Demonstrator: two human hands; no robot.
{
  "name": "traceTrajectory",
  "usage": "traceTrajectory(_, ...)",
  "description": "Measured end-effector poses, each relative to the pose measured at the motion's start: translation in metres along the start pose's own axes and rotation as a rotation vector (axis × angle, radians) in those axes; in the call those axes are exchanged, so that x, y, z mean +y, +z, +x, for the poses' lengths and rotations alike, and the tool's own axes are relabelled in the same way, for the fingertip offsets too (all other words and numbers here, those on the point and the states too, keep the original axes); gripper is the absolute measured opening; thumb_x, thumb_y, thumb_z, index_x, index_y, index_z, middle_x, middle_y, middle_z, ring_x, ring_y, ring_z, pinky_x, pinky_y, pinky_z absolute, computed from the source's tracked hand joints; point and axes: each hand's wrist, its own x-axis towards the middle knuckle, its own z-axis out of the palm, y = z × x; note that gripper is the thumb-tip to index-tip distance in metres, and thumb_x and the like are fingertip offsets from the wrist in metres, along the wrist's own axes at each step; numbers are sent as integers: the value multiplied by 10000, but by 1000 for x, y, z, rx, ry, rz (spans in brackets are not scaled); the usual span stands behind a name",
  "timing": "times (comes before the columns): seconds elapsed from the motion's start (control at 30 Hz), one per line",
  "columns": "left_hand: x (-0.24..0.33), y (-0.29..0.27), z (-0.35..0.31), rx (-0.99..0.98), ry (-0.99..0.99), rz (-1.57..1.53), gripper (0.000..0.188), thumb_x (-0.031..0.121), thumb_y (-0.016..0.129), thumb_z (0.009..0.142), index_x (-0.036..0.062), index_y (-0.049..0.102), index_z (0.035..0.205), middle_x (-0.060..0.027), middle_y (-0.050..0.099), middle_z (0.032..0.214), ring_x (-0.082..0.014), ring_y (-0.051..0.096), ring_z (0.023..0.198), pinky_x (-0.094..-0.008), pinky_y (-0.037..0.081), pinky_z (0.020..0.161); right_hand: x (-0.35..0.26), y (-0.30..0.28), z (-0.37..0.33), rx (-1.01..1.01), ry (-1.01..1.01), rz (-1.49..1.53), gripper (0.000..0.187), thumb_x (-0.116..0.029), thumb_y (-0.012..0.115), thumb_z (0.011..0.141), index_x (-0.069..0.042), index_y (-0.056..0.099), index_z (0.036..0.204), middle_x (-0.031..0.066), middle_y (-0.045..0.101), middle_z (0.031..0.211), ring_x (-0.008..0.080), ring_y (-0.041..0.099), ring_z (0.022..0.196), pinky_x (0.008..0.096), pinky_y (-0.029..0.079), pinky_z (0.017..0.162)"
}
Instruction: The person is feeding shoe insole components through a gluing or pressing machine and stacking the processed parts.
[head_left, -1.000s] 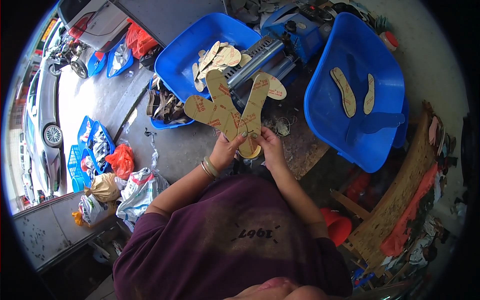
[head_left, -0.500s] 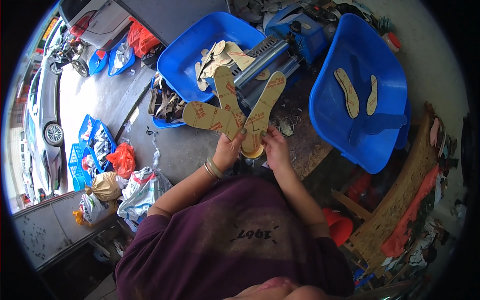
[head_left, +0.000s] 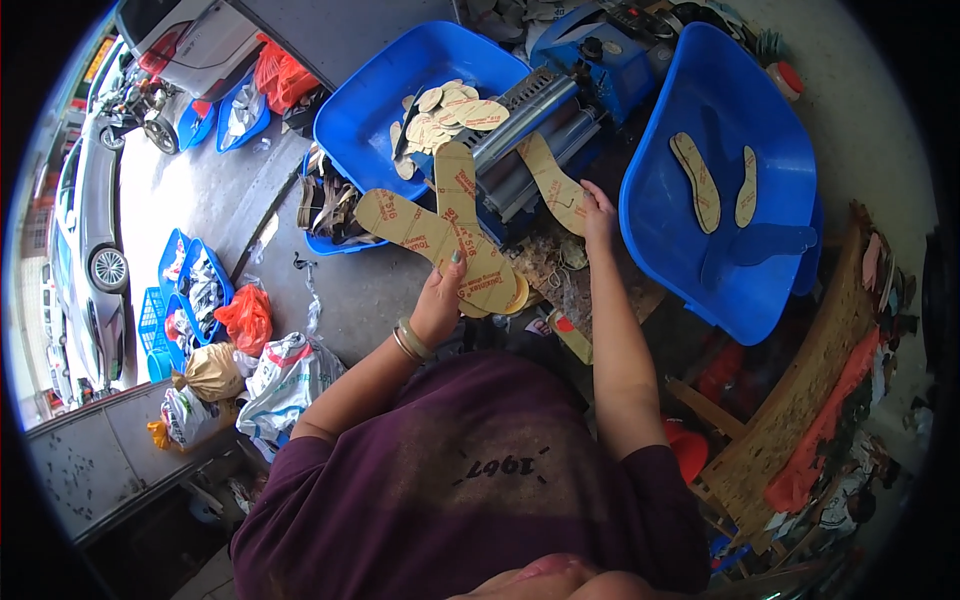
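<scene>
My left hand (head_left: pixel 438 300) is closed on a fanned bunch of tan insoles (head_left: pixel 405 224) with red print, thumb on top. Out to the right, my right hand (head_left: pixel 598 212) pinches one single insole (head_left: pixel 556 190) by its near end. The far end of that insole lies at the metal rollers (head_left: pixel 530 122) of a blue machine (head_left: pixel 600 72); whether it is between them I cannot tell. Left of the rollers, a blue tub (head_left: pixel 350 125) holds a heap of insoles (head_left: pixel 445 118). In the blue tub on the right (head_left: pixel 730 290) lie two insoles (head_left: pixel 697 185), apart from each other.
A worn wooden board (head_left: pixel 790 400) and scraps run along the right side. Below the left tub stands another blue container (head_left: pixel 325 245) with dark strips. Plastic bags (head_left: pixel 290 385) and blue baskets (head_left: pixel 200 290) sit at the left, with parked vehicles (head_left: pixel 105 265) beyond.
My right hand has left the bunch and moved right and forward with one insole, toward the rollers. My left hand has shifted slightly left and down with the others.
</scene>
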Motion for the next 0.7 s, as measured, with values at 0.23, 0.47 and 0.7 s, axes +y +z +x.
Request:
traceTrajectory(0.23,-16,11,17,22,54,154,449,375,421,967,12,442,1231,-78,548,1133,-150,527,1036,-312,445,885,-34,-3,-59,24,396,376,565,-425,546,892,-22,431,1270,94,581,1089,177,563,976,316,433,809)
traceTrajectory(0.47,-32,33,31,-119,112,386,334,302,459,965,22,502,1143,-57,581,1038,-134,546,948,-277,451,826,-50,-8,-178,-392,541,512,396,-158,613,865,-26,490,1217,64,622,1024,125,624,834,259,526,717)
traceTrajectory(0.7,-39,20,24,-1,77,319,335,220,457,962,-5,440,1211,-68,547,1098,-143,511,1013,-287,413,886,-29,-29,-134,-80,348,936,253,-106,512,911,-11,481,1143,126,615,1055,219,647,912,276,555,709)
